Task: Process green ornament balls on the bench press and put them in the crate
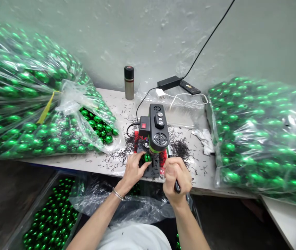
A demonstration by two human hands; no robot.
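A shiny green ball (147, 157) sits on the dark base (150, 171) of a small bench drill press (159, 126), under its head. My left hand (133, 169) pinches the ball between thumb and fingers from the left. My right hand (177, 177) is wrapped round the black lever handle (177, 187) on the press's right side. The drill bit is hidden beneath the head. Red material lies under and around the base, with dark shavings (180, 149) scattered about it.
Big clear bags of green balls stand left (28, 104) and right (259, 139). Behind the press are a bottle (129, 83), a power adapter (170, 82), cables and a plastic tray (184, 113). A white glove (205, 140) lies right. More balls (52, 215) fill a container below.
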